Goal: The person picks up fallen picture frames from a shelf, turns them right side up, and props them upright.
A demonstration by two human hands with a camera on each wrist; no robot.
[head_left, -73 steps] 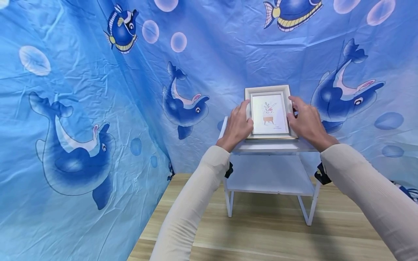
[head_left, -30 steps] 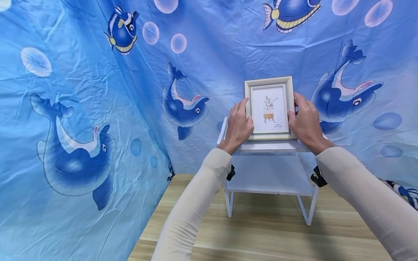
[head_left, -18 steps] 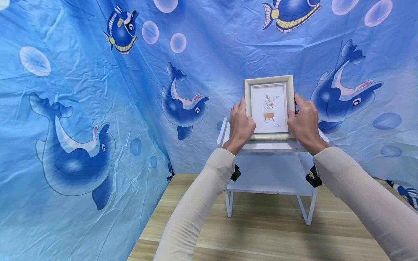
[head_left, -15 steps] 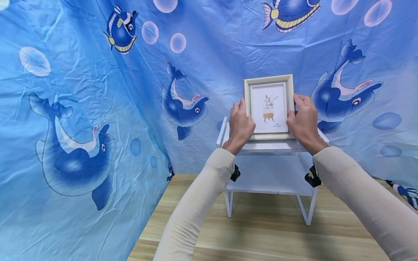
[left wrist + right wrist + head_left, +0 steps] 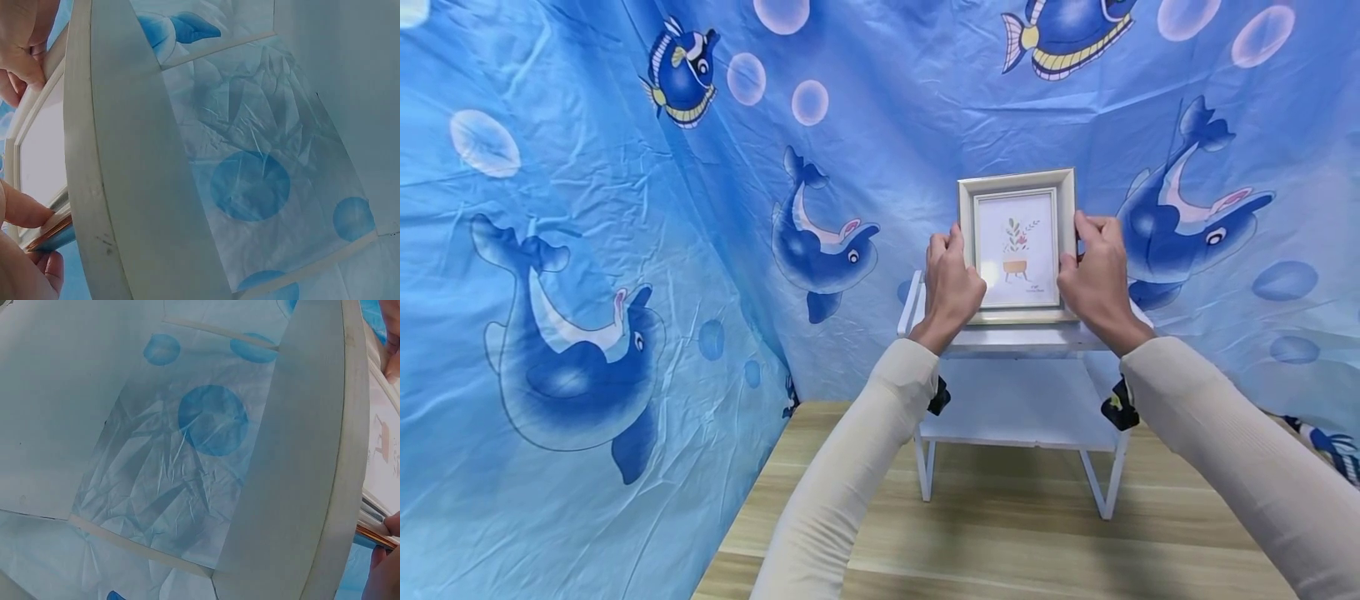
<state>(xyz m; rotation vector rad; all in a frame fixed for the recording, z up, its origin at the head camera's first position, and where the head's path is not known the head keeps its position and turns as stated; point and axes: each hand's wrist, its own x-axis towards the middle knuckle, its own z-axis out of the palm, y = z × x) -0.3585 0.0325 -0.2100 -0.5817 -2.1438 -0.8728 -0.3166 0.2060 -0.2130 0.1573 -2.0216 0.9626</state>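
A cream picture frame (image 5: pixel 1066 208) stands close over the top shelf (image 5: pixel 1026 336) of a white rack, facing me. Its print shows a plant in an orange pot on legs. My left hand (image 5: pixel 951 287) grips the frame's left side, thumb on the front and fingers around the edge. On the opposite side my right hand (image 5: pixel 1099 279) holds it likewise. Down at the lower left of the left wrist view, thumb and fingers pinch the frame's edge (image 5: pixel 47 234). The right wrist view has the right hand (image 5: pixel 382 569) pinching it at the lower right.
Below the top is a second white shelf (image 5: pixel 1018 408) on metal legs. The wood-look floor (image 5: pixel 1000 533) spreads beneath. Blue cloth (image 5: pixel 880 100) printed with dolphins, fish and bubbles hangs behind the rack and along the left side.
The picture frame has come more upright, its top edge rising between both hands. My right hand has shifted slightly left. During the last half second it moves only a little.
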